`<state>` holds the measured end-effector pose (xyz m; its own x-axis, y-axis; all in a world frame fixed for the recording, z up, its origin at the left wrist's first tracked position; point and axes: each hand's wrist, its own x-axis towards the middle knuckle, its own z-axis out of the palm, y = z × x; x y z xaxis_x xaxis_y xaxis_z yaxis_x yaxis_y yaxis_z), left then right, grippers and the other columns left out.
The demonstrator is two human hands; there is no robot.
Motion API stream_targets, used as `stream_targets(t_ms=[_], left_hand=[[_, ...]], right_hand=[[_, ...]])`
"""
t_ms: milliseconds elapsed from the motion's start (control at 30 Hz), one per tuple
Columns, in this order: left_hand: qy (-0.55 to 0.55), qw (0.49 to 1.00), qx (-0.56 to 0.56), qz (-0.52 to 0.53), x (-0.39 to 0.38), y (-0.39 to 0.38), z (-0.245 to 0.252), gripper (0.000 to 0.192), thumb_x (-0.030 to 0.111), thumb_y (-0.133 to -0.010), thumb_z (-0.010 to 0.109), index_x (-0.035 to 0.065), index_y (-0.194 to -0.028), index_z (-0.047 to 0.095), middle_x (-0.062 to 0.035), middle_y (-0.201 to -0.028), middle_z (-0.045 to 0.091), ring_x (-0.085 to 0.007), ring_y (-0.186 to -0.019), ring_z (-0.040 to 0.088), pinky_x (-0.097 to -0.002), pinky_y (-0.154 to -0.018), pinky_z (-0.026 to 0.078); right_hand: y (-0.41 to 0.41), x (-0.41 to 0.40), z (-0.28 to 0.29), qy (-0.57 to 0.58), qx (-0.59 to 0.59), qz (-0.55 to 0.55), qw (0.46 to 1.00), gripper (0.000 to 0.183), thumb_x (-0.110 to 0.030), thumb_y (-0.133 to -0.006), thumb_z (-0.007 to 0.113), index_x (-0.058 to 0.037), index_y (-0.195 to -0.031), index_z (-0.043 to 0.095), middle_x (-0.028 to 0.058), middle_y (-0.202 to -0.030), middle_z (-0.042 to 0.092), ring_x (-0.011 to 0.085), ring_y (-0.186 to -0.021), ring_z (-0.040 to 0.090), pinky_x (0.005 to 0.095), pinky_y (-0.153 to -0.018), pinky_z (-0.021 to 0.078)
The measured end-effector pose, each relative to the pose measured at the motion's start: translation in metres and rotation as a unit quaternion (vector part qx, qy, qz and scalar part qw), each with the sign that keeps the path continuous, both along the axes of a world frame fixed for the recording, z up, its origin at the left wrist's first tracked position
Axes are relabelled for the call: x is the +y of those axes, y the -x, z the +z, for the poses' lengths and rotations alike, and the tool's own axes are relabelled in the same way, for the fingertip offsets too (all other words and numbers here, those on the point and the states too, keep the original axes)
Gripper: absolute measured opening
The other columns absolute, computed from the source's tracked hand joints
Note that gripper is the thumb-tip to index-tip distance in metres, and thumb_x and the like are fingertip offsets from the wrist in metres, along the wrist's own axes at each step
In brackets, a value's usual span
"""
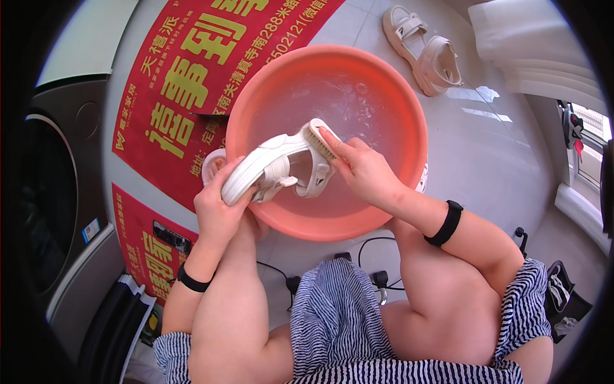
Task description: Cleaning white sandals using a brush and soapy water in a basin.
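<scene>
A white strappy sandal [268,161] is tilted on its side over the near left part of an orange plastic basin [331,230]. My left hand [221,201] grips one end of its sole. In my right hand [362,168] is a white scrubbing brush [322,137], its bristles against the sole's other end. Cloudy water [312,103] with a few bubbles lies in the basin. Another pale sandal [422,53] rests on the tiled floor beyond the basin, at the upper right.
Red printed sheets [192,91] with yellow writing cover the floor at left, with a dark phone-like object [171,236] on one. A front-loading washing machine [62,182] stands far left. White curtains [532,53] hang at right. Black cables [374,247] run below the basin.
</scene>
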<state>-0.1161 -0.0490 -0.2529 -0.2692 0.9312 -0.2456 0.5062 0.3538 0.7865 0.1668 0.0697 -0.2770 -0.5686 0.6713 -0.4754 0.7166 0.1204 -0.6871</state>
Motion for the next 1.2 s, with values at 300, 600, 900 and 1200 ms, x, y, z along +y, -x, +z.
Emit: stream_targets(t_ms=[300, 600, 900, 1200], left_hand=[[-0.009, 1.000, 0.025, 0.005, -0.002, 0.002, -0.004, 0.055, 0.008, -0.080, 0.090, 0.0035, -0.131, 0.070, -0.0186, -0.117, 0.077, -0.0299, -0.115, 0.074, -0.0387, -0.104, 0.055], [-0.014, 0.999, 0.030, -0.001, 0.000, 0.002, -0.006, 0.055, 0.008, -0.081, 0.088, 0.0036, -0.132, 0.070, -0.0189, -0.119, 0.075, -0.0303, -0.110, 0.074, -0.0385, -0.100, 0.056], [-0.018, 0.999, 0.028, -0.002, 0.001, 0.002, -0.006, 0.056, 0.009, -0.081, 0.088, 0.0039, -0.133, 0.069, -0.0192, -0.115, 0.076, -0.0298, -0.108, 0.075, -0.0382, -0.097, 0.057], [0.001, 1.000, 0.027, 0.002, 0.000, 0.003, -0.002, 0.055, 0.011, -0.082, 0.088, 0.0011, -0.132, 0.068, -0.0194, -0.114, 0.077, -0.0292, -0.106, 0.076, -0.0377, -0.096, 0.057]], right_hand=[[0.006, 0.003, 0.007, -0.002, -0.008, 0.004, 1.000, 0.065, -0.016, -0.104, 0.057, -0.0312, -0.164, 0.040, 0.0226, -0.106, 0.061, 0.0417, -0.089, 0.069, 0.0490, -0.083, 0.0580], [0.000, 0.018, -0.014, -0.027, -0.058, 0.003, 0.998, 0.065, -0.016, -0.102, 0.058, -0.0341, -0.163, 0.041, 0.0218, -0.106, 0.062, 0.0409, -0.089, 0.070, 0.0487, -0.084, 0.0577], [0.000, 0.029, -0.018, -0.018, -0.085, 0.008, 0.996, 0.061, -0.018, -0.103, 0.057, -0.0368, -0.160, 0.044, 0.0231, -0.110, 0.063, 0.0434, -0.092, 0.069, 0.0499, -0.086, 0.0578], [0.020, 0.009, 0.014, 0.000, -0.019, 0.028, 0.999, 0.065, -0.017, -0.104, 0.059, -0.0351, -0.163, 0.040, 0.0201, -0.101, 0.062, 0.0392, -0.088, 0.069, 0.0469, -0.085, 0.0578]])
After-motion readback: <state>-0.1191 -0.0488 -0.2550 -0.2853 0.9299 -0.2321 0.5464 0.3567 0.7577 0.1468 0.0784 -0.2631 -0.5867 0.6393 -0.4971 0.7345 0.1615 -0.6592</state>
